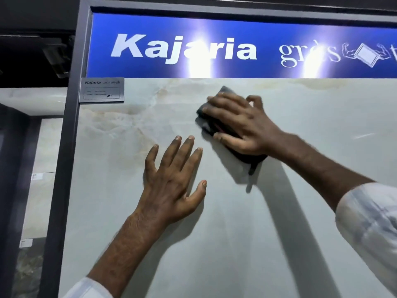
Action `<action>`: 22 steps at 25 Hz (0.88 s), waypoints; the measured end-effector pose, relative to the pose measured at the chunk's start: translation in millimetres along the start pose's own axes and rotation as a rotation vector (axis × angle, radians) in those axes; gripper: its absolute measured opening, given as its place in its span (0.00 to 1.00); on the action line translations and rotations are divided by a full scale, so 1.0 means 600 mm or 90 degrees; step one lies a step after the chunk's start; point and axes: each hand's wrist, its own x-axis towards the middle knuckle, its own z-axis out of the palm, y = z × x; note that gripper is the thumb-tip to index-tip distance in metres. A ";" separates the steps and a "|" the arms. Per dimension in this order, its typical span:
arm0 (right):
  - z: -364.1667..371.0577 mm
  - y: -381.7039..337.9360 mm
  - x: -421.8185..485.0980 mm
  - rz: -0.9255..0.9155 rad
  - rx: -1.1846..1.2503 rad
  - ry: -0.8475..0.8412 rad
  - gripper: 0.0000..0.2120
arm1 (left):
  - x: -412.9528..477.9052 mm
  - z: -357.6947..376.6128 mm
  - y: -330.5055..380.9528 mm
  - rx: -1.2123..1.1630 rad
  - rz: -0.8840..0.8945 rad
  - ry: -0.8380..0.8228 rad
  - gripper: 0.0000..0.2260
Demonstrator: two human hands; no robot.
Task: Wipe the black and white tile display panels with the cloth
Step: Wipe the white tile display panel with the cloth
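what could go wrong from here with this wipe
1. The left hand lies flat and bare on the glossy pale panel, so it may leave smudges.
2. The dark cloth is bunched under the right hand with a tail hanging below, so strokes could be narrow and leave streaks.
3. A sweep leftward might snag the label plate at the panel's top left corner.

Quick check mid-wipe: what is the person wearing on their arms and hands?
The left hand and the right hand are bare: no gloves, and no watch at either wrist. Both forearms are uncovered. A white fabric left sleeve shows at the bottom edge. A white fabric right sleeve with faint grey-blue shading begins further up the arm.
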 end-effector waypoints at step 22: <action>0.020 0.009 0.134 0.221 -0.020 0.010 0.32 | -0.009 0.006 0.005 -0.028 -0.001 -0.005 0.33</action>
